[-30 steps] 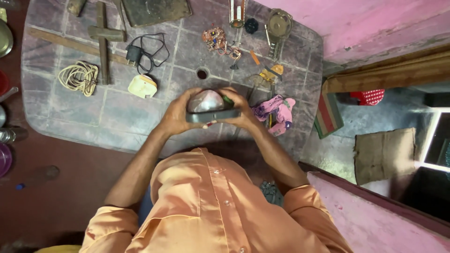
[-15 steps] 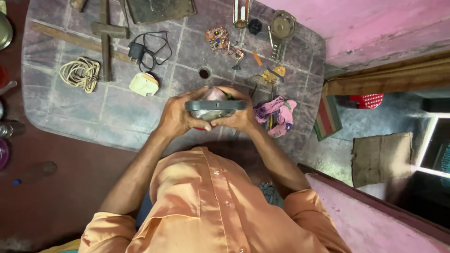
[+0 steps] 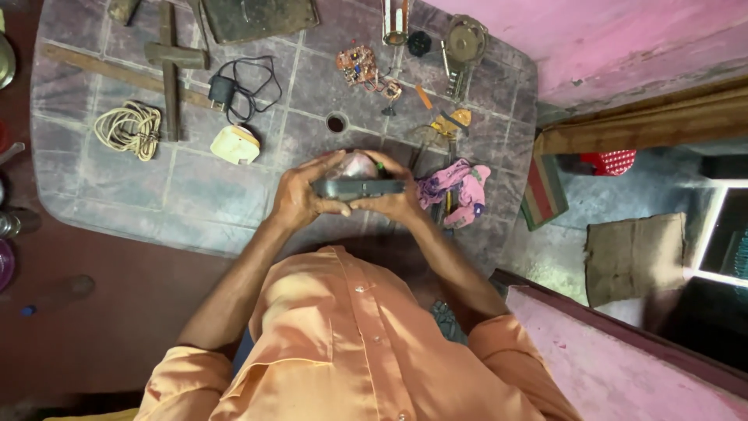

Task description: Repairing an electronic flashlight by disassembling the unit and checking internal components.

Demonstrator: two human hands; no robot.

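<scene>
gripping a flat dark device (image 3: 358, 188) from both ends, left hand (image 3: 300, 195) and right hand (image 3: 396, 201) hold it over the table (image 3: 156, 210). a loosened grip could drop it onto the pink cloth (image 3: 456, 187) just right.

A single head-worn camera looks almost straight down from close above the orange-shirted torso (image 3: 351, 343). The grey tiled worktop (image 3: 195, 210) fills the frame from ten to one o'clock, while pink wall (image 3: 623, 39) edges two o'clock.

dark flat device (image 3: 358, 188) mostly hidden by hands (image 3: 300, 195), metal dish (image 3: 5, 61) cut off
</scene>
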